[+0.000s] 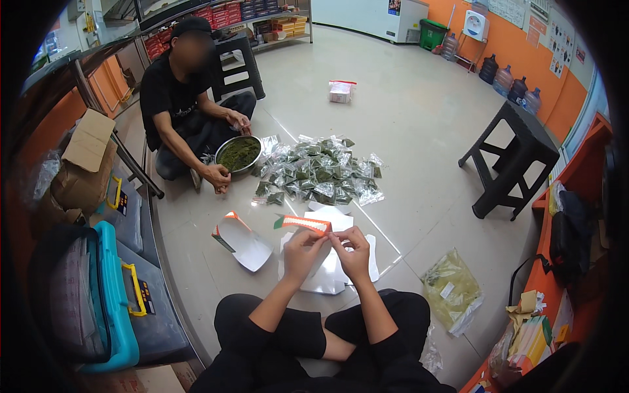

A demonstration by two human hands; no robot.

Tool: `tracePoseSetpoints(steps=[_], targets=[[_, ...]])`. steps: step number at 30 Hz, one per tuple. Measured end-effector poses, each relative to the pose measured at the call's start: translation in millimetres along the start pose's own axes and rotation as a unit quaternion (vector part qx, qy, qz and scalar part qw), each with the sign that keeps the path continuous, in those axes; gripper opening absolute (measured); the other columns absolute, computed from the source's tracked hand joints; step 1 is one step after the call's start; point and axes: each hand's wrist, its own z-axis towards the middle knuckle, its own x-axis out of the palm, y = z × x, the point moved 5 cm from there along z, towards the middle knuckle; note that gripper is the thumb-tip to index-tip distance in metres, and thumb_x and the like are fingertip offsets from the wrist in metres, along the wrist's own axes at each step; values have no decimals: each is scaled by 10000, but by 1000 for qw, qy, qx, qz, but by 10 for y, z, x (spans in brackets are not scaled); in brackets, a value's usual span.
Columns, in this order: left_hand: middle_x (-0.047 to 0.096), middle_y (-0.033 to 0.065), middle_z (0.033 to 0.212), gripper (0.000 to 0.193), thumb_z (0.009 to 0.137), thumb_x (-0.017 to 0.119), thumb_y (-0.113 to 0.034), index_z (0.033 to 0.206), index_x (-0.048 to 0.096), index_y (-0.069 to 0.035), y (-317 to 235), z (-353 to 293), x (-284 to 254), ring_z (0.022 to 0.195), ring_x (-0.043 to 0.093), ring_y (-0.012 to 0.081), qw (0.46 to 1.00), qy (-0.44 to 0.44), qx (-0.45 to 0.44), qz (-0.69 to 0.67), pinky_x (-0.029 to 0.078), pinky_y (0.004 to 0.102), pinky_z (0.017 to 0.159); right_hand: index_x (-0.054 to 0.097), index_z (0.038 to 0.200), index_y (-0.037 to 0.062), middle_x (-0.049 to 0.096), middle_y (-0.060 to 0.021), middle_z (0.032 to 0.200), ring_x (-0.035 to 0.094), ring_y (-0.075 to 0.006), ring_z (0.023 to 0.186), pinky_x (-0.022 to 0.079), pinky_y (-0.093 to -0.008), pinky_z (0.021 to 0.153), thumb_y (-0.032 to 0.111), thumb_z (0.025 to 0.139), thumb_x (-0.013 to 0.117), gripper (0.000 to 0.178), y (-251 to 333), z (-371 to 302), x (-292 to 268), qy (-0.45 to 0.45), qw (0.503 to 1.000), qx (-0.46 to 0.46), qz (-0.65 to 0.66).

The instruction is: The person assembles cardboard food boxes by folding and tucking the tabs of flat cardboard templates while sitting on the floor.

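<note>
My left hand (303, 253) and my right hand (352, 251) are close together over my crossed legs, fingers pinched on an orange and green printed carton (308, 223). The carton is partly folded, with a white edge strip on top; my hands hide part of it. Beneath it lie several flat white carton blanks (327, 278) on the floor. To the left stands a partly folded carton (246, 242) with a white inside. Beyond the blanks is a heap of small clear bags (318, 171) filled with something dark green.
Across from me a seated person (180, 98) reaches around a metal bowl (244, 145) of green, leafy-looking stuff. A clear plastic bag (452, 291) lies at right, near a black stool (514, 157). Storage bins (118, 295) line the left. A small clear packet (341, 92) lies farther off.
</note>
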Motion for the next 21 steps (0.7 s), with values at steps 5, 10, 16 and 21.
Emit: tracePoseSetpoints(steps=[5, 10, 16, 21], targets=[[676, 47, 737, 61, 763, 693, -49, 795, 659, -10, 48, 14, 10, 686, 634, 92, 998, 28, -47, -35, 488, 231, 640, 691, 826, 30, 535, -40, 715, 545, -98, 660, 443, -214, 538, 70, 762, 694, 75, -16, -2, -13, 0, 1000, -1, -13], [673, 46, 754, 69, 784, 678, -52, 822, 669, 5, 148, -4, 48, 705, 612, 81, 983, 57, -114, -133, 481, 225, 665, 690, 828, 31, 527, -39, 703, 520, -92, 635, 432, -213, 543, 72, 765, 689, 75, -36, 8, -11, 19, 1000, 4, -1], [673, 58, 843, 138, 810, 656, -66, 923, 665, 12, 173, 9, 38, 796, 625, 103, 976, 110, -118, -143, 487, 234, 708, 687, 829, 33, 521, -30, 673, 504, -88, 605, 421, -215, 559, 83, 768, 690, 79, -19, 11, -17, 48, 999, -8, -8], [667, 92, 948, 190, 852, 608, -105, 992, 637, 20, 318, 42, 47, 857, 635, 140, 947, 168, -149, -230, 504, 263, 739, 687, 828, 35, 528, -28, 666, 497, -87, 594, 416, -216, 555, 95, 772, 690, 81, -6, 23, -51, 57, 998, -3, -23]])
